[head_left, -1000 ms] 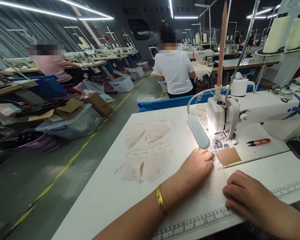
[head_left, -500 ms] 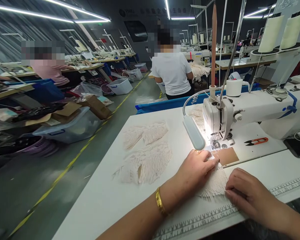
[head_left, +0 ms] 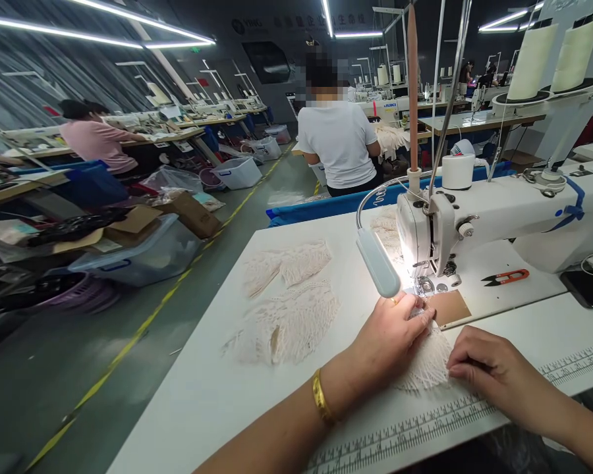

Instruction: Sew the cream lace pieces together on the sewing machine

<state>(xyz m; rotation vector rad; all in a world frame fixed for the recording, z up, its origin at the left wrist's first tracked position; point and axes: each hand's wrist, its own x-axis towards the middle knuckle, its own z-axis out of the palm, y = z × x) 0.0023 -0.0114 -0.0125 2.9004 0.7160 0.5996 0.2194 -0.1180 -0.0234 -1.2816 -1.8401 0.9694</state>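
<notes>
A cream fringed lace piece [head_left: 431,359] lies on the white table just in front of the needle area of the sewing machine [head_left: 425,230]. My left hand [head_left: 398,329], a gold bangle on its wrist, pinches the lace's upper end close to the presser foot. At the piece's right edge, the fingertips of my right hand [head_left: 484,368] are closed on the fringe. More cream lace pieces [head_left: 296,322] lie flat to the left of my hands. Part of the lace is hidden under my left hand.
Orange-handled thread snips [head_left: 507,277] and a dark phone [head_left: 588,288] lie right of the needle. A grey lamp head [head_left: 378,263] hangs beside the machine. Ruler markings run along the table's front edge. A person in white [head_left: 338,145] sits beyond the table, another in pink at left.
The view has shifted slightly, moving the machine a little left in the picture. Both hands keep their hold on the lace, which is turned slightly, its fringe fanned toward the right hand.
</notes>
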